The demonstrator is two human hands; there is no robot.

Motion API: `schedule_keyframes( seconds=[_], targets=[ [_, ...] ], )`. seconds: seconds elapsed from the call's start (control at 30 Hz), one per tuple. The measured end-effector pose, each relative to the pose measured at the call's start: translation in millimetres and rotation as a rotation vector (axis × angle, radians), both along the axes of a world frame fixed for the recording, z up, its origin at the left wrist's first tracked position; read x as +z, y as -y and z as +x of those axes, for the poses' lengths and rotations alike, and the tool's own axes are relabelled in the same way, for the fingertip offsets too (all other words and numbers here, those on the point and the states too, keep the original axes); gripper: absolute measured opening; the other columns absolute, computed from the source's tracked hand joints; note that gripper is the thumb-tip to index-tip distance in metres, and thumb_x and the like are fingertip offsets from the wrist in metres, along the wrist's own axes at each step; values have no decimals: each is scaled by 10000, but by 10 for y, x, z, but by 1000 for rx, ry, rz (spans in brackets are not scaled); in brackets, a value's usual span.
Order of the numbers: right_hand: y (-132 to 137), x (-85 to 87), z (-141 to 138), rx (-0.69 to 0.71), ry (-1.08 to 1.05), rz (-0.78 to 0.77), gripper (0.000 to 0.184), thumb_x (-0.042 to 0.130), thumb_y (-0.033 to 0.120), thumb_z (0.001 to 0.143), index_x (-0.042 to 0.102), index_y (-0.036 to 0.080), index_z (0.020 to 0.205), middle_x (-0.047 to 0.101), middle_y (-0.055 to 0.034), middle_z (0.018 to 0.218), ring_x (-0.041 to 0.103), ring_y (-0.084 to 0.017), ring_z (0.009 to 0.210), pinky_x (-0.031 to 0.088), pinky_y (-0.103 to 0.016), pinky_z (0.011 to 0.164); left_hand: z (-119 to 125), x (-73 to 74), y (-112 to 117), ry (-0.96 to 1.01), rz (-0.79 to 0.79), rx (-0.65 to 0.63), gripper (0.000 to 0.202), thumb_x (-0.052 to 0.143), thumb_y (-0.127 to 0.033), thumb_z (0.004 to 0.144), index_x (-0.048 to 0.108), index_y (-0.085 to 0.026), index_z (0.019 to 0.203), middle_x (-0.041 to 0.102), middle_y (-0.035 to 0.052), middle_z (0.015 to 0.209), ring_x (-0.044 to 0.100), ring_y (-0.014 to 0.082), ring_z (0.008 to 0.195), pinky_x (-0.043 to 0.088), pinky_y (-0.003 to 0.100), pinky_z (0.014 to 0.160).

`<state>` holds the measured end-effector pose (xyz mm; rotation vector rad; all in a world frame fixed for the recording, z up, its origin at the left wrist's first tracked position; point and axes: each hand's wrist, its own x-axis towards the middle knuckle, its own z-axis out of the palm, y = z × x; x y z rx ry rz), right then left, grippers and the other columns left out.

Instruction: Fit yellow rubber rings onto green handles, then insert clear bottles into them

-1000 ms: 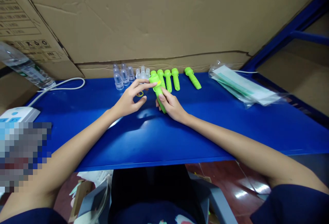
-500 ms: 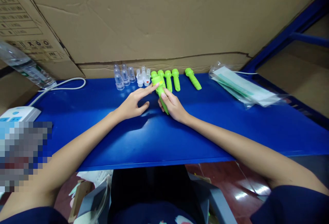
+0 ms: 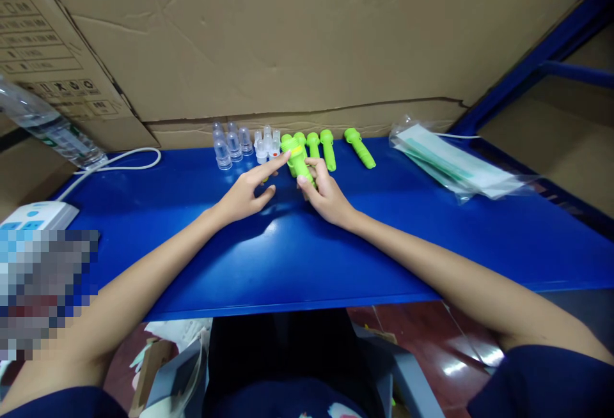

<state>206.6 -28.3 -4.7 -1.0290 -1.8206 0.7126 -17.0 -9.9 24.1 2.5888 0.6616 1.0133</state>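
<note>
A bright green plastic flashlight (image 3: 298,157) with a yellow strip near its wide head is tilted above the blue table. My right hand (image 3: 330,197) is closed around its narrow handle. My left hand (image 3: 244,197) has its index finger stretched out to the flashlight's head, apparently touching it, with the thumb held apart. Under the left fingers a small yellow bit (image 3: 265,179) shows, too small to name. Several more green flashlights (image 3: 329,151) lie in a row just behind, one of them (image 3: 361,148) off to the right.
Clear plastic domed caps (image 3: 233,145) and small white-based clear parts (image 3: 261,149) stand behind my left hand. A plastic packet (image 3: 460,162) lies right on the blue table (image 3: 297,264). A bottle (image 3: 57,130), a cable (image 3: 129,161) and a power strip (image 3: 43,213) are left. Cardboard (image 3: 307,41) walls the back.
The flashlight has turned a little in my right hand, whose fingers have shifted along the handle. My left index finger has drawn slightly left, and a yellow bit now shows beneath that hand.
</note>
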Motion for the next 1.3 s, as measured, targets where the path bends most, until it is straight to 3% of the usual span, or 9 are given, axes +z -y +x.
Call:
schedule_keyframes(
  seconds=[0.1, 0.2, 0.33, 0.47, 0.73, 0.9, 1.07, 1.17, 1.3],
  targets=[
    [-60, 111, 102, -113, 81, 105, 432, 499, 563, 949, 421, 234, 1219, 649, -95, 1010, 645, -266, 912, 487, -410, 810, -48, 33, -43, -24, -2, 71, 538, 490, -141, 926, 511, -242, 1453, 556, 109, 1483, 602, 231, 1284, 516, 403, 1039],
    [-165, 225, 252, -219, 123, 141, 415, 519, 496, 941, 430, 223, 1240, 663, -95, 946, 651, -272, 839, 499, -415, 786, -91, 25, -94, -118, 60, 170, 402, 502, -147, 909, 638, -197, 1283, 684, 109, 1294, 636, 246, 1210, 493, 449, 1047],
    [-338, 323, 522, -454, 279, 187, 448, 520, 318, 909, 415, 212, 1331, 646, -108, 1019, 646, -272, 853, 503, -434, 829, -123, -10, -117, -322, 128, 372, 297, 513, -145, 882, 675, -163, 1130, 730, 100, 1151, 664, 290, 1091, 496, 469, 944],
    [-513, 303, 789, -519, 465, 209, 400, 476, 159, 812, 589, 183, 1195, 609, -153, 1103, 598, -312, 1033, 457, -498, 981, -149, -38, -128, -446, 148, 474, 244, 509, -164, 872, 689, -146, 1035, 721, 129, 1144, 651, 331, 1084, 486, 478, 891],
    [-769, 36, 1014, -465, 547, 79, 376, 504, 126, 726, 673, 152, 1060, 605, -147, 929, 537, -338, 1051, 449, -560, 979, -183, -78, -160, -480, 146, 493, 178, 513, -197, 882, 660, -165, 979, 701, 125, 1152, 636, 312, 1088, 479, 442, 893],
    [-834, -44, 1035, -464, 569, 29, 389, 513, 153, 717, 686, 141, 1065, 636, -166, 1003, 551, -345, 1112, 454, -541, 998, -176, -94, -158, -480, 139, 483, 151, 477, -226, 943, 614, -162, 950, 700, 129, 1101, 651, 294, 1032, 464, 408, 856],
    [-859, -55, 1047, -452, 587, 45, 444, 538, 201, 740, 671, 126, 1157, 653, -180, 1070, 594, -338, 1083, 475, -531, 997, -174, -123, -187, -474, 121, 494, 194, 416, -224, 1004, 594, -146, 998, 715, 129, 1047, 668, 278, 983, 458, 387, 822],
    [-851, -20, 1052, -458, 578, 49, 413, 497, 249, 832, 657, 108, 1186, 630, -202, 1127, 615, -315, 1048, 473, -514, 1010, -174, -109, -200, -420, 105, 492, 194, 403, -220, 1016, 577, -142, 982, 717, 139, 1027, 668, 280, 967, 462, 393, 818],
    [-803, 71, 1073, -598, 594, 111, 413, 402, 258, 917, 612, 67, 1217, 576, -242, 1206, 585, -345, 1138, 427, -532, 1047, -149, -97, -209, -242, 31, 396, 126, 449, -200, 999, 545, -159, 928, 712, 119, 1024, 663, 252, 962, 468, 375, 833]
  ],
)
